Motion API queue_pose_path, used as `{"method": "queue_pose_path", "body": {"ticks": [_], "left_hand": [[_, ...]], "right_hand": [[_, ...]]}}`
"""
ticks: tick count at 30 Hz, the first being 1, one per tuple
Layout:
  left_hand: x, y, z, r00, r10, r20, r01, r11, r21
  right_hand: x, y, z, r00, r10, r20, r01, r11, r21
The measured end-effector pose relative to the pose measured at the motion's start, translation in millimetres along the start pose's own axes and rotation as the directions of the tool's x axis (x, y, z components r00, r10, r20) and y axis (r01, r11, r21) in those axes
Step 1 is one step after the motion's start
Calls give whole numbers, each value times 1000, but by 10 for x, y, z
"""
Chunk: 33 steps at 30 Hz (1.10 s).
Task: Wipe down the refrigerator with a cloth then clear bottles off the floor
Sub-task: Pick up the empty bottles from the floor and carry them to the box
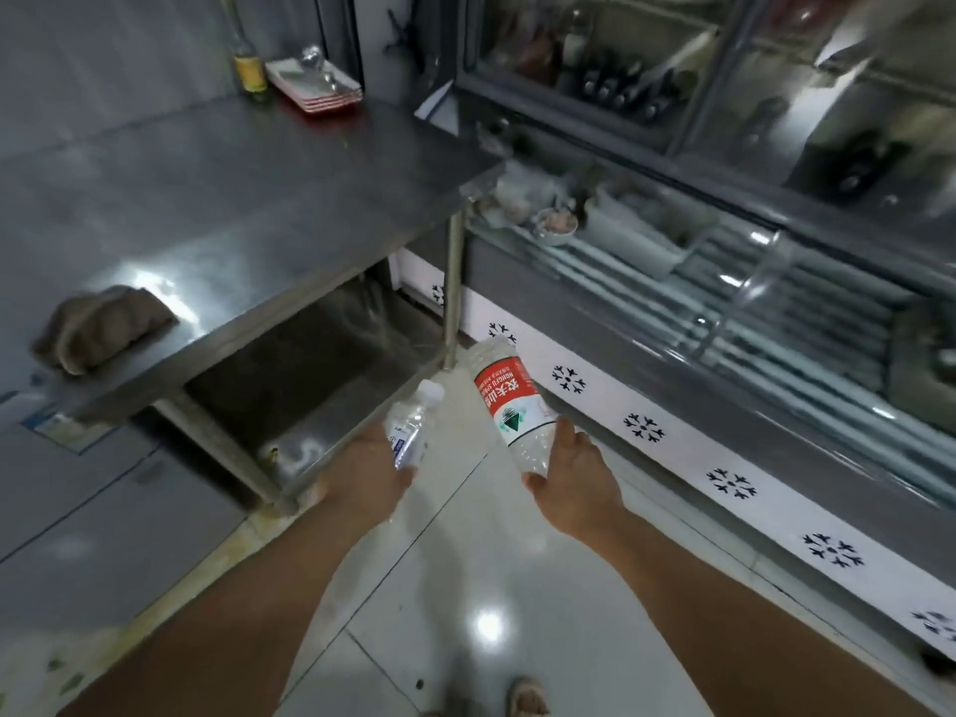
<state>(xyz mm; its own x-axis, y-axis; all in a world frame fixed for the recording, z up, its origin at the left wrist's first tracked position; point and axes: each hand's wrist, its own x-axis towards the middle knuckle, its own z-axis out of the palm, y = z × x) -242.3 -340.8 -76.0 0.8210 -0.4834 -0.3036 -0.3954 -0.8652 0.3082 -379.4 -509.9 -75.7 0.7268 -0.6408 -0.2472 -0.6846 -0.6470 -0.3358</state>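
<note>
Steel table [248, 199] bears a brown cloth [103, 326] beside the refrigerator [724, 282].

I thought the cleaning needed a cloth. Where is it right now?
The brown cloth lies bunched on the steel table, at its near left edge, far left in the head view, untouched by either hand.

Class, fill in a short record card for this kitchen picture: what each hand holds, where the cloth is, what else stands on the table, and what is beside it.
left hand: grips a small clear plastic bottle with a white cap
right hand: grips a larger clear plastic bottle with a red label
cloth: crumpled brown cloth lies on the steel table, near its front edge
table's far end: stacked pink-rimmed trays, yellow-labelled glass bottle
to the right: glass-fronted refrigerated display case
</note>
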Motion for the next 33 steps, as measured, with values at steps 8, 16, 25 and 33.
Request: {"method": "queue_pose_path", "body": {"ticks": [8, 16, 25, 33], "left_hand": [[-655, 1042, -290, 967, 255, -3, -255, 967, -9], [-1652, 1997, -205, 883, 465, -63, -464, 885, 32], [-3406, 3048, 559, 708, 706, 30, -705, 704, 86], [-4662, 4041, 1177, 473, 862, 183, -881, 460, 111]], "right_hand": [[-854, 663, -952, 982, 128, -139, -124, 992, 38], [-2131, 1511, -1581, 922, 268, -280, -243, 962, 121], [-4247, 2709, -1664, 772, 545, -327, -496, 838, 226], [-5636, 3713, -1679, 539, 773, -334, -679, 634, 371]]}}
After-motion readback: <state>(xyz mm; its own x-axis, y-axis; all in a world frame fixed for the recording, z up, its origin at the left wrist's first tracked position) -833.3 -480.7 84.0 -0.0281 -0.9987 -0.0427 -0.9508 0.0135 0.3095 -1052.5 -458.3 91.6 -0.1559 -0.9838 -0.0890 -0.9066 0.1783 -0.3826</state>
